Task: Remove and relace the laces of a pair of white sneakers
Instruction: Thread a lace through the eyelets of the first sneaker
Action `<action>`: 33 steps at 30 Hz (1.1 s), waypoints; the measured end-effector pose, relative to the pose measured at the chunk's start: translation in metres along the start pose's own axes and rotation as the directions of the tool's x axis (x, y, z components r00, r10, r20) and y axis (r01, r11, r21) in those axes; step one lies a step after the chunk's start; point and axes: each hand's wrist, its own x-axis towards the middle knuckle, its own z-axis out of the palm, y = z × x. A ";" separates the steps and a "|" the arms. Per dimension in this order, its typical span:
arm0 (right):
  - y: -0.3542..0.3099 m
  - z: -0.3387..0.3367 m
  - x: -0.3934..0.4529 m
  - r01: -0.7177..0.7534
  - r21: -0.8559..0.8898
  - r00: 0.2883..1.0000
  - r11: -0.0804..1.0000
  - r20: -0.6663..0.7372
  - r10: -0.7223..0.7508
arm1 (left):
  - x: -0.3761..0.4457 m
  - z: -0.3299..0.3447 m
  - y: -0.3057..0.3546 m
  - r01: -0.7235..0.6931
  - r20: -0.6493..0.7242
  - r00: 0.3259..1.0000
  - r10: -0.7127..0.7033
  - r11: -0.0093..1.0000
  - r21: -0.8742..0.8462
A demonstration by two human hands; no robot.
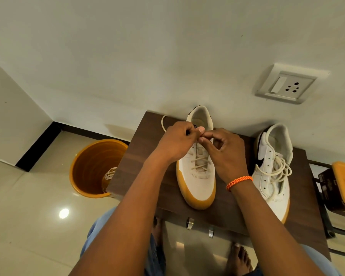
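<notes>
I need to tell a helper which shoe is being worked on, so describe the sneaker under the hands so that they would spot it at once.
Find the dark wooden cabinet top against the wall, below the wall socket. Two white gum-soled sneakers sit on it; take the left sneaker, toe pointing toward the person. Its lower eyelets are neatly laced, while the right sneaker carries a loose tangle of lace.

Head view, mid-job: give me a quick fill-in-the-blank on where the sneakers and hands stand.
1. Both hands, left hand and right hand, work at the ____ eyelets of the centre sneaker.
2. The right sneaker has its lace lying ____.
3. The bracelet on the right wrist is ____.
4. Left of the cabinet stands an orange ____.

Missing words: top; loose; orange; bucket
</notes>
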 end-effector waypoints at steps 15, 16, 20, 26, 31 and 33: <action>0.008 0.005 0.001 -0.088 -0.102 0.995 0.991 -0.062 0.082 | 0.006 0.000 -0.010 0.048 -0.040 0.998 -0.044 0.992 0.114; 0.009 0.006 0.000 -0.091 -0.205 0.994 0.974 -0.074 0.078 | 0.005 0.000 -0.013 0.071 -0.066 0.996 -0.059 0.980 0.188; 0.009 0.014 -0.008 -0.051 -0.415 0.998 0.908 -0.051 0.033 | 0.002 0.000 -0.017 0.141 -0.119 0.987 -0.105 0.922 0.361; 0.008 0.024 -0.008 -0.189 -0.315 0.982 0.930 -0.049 0.183 | 0.001 0.001 -0.016 0.156 -0.074 0.987 -0.139 0.925 0.346; 0.009 0.031 -0.007 -0.253 -0.235 0.967 0.938 -0.057 0.247 | 0.002 0.002 -0.017 0.165 -0.070 0.986 -0.150 0.930 0.327; 0.009 0.033 -0.007 -0.282 -0.190 0.959 0.940 -0.065 0.274 | 0.001 0.002 -0.017 0.164 -0.076 0.986 -0.148 0.933 0.319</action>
